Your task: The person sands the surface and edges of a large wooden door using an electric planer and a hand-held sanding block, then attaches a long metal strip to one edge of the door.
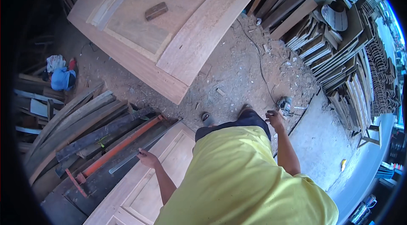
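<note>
My left hand (148, 158) hangs above a pale wooden panel door (140, 187) at my left side. Its fingers are curled together, and I cannot make out anything in them. Out to my right, my right hand (276, 120) is closed, with a small dark shape at the fingertips that is too small to name. Just beyond it, a corded power tool (285, 104) rests on the floor. In front of me lies another large wooden door (197, 40), raised off the ground and dusted with sawdust. A brown wooden block (156, 11) sits on its panel.
A black cable (259, 53) runs across the dusty floor. Stacked boards (335, 51) crowd the right side, and curved timbers (72, 119) the left. An orange bar clamp (114, 150) lies beside the near door. Blue and white bundles (62, 78) sit at the far left.
</note>
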### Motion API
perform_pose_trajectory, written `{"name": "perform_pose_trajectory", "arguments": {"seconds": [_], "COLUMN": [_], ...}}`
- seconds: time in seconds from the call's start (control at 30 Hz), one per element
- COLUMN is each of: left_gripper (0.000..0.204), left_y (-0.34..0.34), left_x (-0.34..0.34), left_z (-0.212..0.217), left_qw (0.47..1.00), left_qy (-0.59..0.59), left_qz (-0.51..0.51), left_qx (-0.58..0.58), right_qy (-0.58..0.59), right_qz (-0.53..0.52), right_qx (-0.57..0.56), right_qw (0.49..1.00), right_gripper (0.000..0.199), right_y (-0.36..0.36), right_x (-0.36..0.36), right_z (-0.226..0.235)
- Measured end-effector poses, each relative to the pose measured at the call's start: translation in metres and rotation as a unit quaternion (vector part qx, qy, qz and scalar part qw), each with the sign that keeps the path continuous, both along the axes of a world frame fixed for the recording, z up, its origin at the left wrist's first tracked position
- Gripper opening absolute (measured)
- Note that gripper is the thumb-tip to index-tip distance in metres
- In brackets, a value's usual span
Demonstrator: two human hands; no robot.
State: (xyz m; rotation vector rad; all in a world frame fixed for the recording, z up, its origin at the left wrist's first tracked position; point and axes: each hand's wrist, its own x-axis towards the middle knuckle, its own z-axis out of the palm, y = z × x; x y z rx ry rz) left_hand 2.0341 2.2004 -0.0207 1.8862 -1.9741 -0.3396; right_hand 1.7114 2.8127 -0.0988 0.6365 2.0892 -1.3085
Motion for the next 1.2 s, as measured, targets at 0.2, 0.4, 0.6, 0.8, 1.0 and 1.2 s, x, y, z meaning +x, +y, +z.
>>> {"name": "perform_pose_trajectory", "arguments": {"seconds": [0.2, 0.4, 0.6, 0.8, 1.0, 1.2], "left_gripper": [0.036, 0.023, 0.030, 0.040, 0.042, 0.042], "left_y": [0.045, 0.160, 0.178, 0.143, 0.174, 0.159], "left_x": [-0.080, -0.199, -0.184, -0.044, 0.076, 0.104], "left_z": [0.056, 0.108, 0.101, 0.065, 0.062, 0.026], "left_qw": [0.994, 0.955, 0.958, 0.980, 0.904, 0.942], "left_qy": [-0.012, 0.020, -0.100, 0.188, 0.272, 0.204], "left_qz": [-0.102, -0.295, -0.243, 0.058, 0.285, 0.207], "left_qx": [-0.039, -0.034, -0.114, 0.036, 0.166, 0.167], "right_qy": [0.036, 0.062, 0.037, -0.010, -0.227, -0.150], "right_qz": [0.023, 0.133, 0.138, 0.061, 0.127, 0.015], "right_qx": [-0.041, -0.162, -0.095, 0.009, 0.128, 0.029], "right_qw": [0.998, 0.976, 0.985, 0.998, 0.957, 0.988], "right_gripper": [0.044, 0.044, 0.048, 0.040, 0.018, 0.023], "right_y": [0.021, 0.011, 0.063, 0.222, 0.339, 0.286], "right_x": [-0.048, -0.134, -0.202, -0.156, -0.063, -0.075], "right_z": [-0.022, 0.006, -0.033, -0.158, -0.240, -0.216]}}
